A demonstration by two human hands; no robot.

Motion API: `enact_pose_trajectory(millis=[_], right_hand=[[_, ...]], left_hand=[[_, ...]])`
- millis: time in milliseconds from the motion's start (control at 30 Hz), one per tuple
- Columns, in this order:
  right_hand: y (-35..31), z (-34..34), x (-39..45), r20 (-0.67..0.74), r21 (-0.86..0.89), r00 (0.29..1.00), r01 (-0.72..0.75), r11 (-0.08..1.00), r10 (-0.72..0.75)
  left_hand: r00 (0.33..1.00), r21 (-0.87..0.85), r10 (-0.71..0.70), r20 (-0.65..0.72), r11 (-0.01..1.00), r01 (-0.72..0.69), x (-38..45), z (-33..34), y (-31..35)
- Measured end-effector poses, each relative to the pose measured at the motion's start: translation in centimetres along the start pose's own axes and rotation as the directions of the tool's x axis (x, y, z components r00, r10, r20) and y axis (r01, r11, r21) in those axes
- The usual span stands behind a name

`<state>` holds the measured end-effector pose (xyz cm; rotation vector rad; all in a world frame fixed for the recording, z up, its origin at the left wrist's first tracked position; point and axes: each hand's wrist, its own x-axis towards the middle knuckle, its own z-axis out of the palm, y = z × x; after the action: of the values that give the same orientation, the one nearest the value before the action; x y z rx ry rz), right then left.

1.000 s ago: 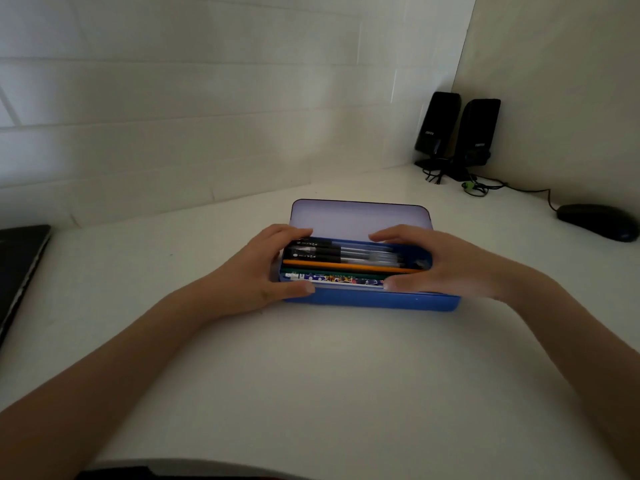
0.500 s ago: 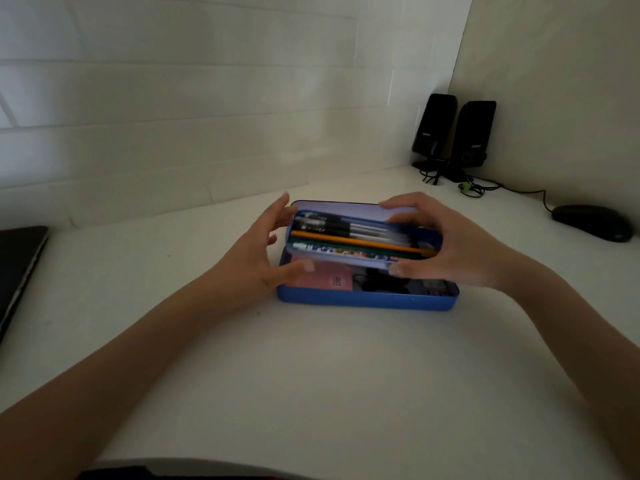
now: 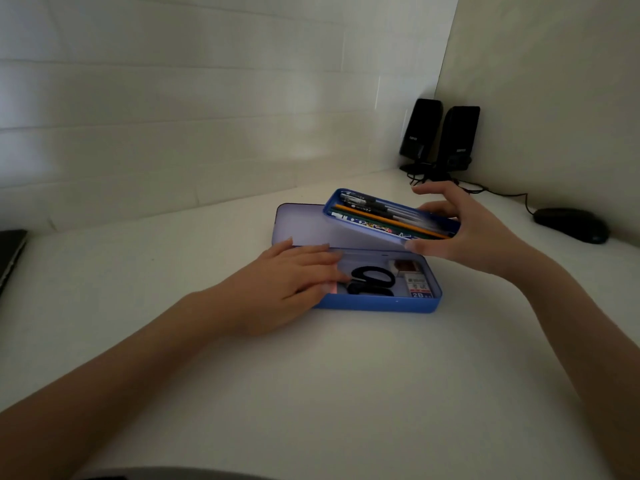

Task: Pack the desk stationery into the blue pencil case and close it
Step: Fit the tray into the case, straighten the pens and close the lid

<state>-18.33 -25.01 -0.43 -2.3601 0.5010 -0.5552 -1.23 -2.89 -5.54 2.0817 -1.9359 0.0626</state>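
The blue pencil case (image 3: 381, 304) lies open on the white desk, its lid (image 3: 301, 225) flat behind it. In its bottom I see black-handled scissors (image 3: 372, 280), a 2B lead box (image 3: 419, 287) and a small brown item (image 3: 403, 265). My right hand (image 3: 474, 233) holds the blue inner tray (image 3: 367, 230) lifted and tilted above the case's right half; pens, an orange pencil and a patterned ruler lie in it. My left hand (image 3: 294, 282) rests with straight fingers over the case's left end, fingertips by the scissors.
Two black speakers (image 3: 440, 136) stand in the far right corner with cables trailing. A black mouse (image 3: 571, 225) lies at the right by the wall. A dark laptop edge (image 3: 12, 254) shows at the far left. Walls enclose the desk at the back and right.
The inner tray went from seated in the case to lifted and swung right in my right hand. My left hand let go of it and dropped onto the case's left end.
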Motion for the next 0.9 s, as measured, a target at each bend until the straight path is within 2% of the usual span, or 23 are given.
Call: enact_pose_trajectory(millis=[233, 400, 567, 633, 700, 767, 900], right_hand=[[-0.1, -0.1, -0.1, -0.008, -0.01, 1.0, 0.003, 1.0, -0.003], [-0.1, -0.2, 0.0, -0.013, -0.014, 1.0, 0.006, 1.0, -0.006], [0.1, -0.2, 0.1, -0.011, -0.008, 1.0, 0.007, 1.0, -0.007], [0.1, -0.2, 0.1, -0.014, -0.011, 1.0, 0.005, 1.0, -0.005], [0.3, -0.2, 0.1, -0.02, -0.008, 1.0, 0.003, 1.0, -0.003], [0.4, -0.2, 0.2, -0.022, -0.004, 1.0, 0.001, 1.0, -0.001], [0.4, -0.2, 0.2, -0.01, -0.015, 1.0, 0.003, 1.0, -0.003]], left_hand=[[0.999, 0.023, 0.007, 0.052, 1.0, -0.008, 1.8, -0.4, 1.9], [0.998, -0.031, -0.019, 0.052, 0.999, 0.02, 1.7, 0.1, 1.7], [0.998, 0.058, 0.055, 0.026, 0.997, -0.057, 1.3, 0.4, 1.3], [0.999, -0.14, -0.021, -0.035, 0.99, 0.016, 1.2, 0.4, 1.6], [0.976, -0.388, -0.148, -0.158, 0.919, 0.077, 1.1, 0.2, 1.5], [0.956, -0.396, -0.181, -0.232, 0.915, 0.077, 0.9, -0.2, 1.1], [0.976, -0.315, -0.157, -0.153, 0.943, 0.103, 0.6, -0.5, 0.4]])
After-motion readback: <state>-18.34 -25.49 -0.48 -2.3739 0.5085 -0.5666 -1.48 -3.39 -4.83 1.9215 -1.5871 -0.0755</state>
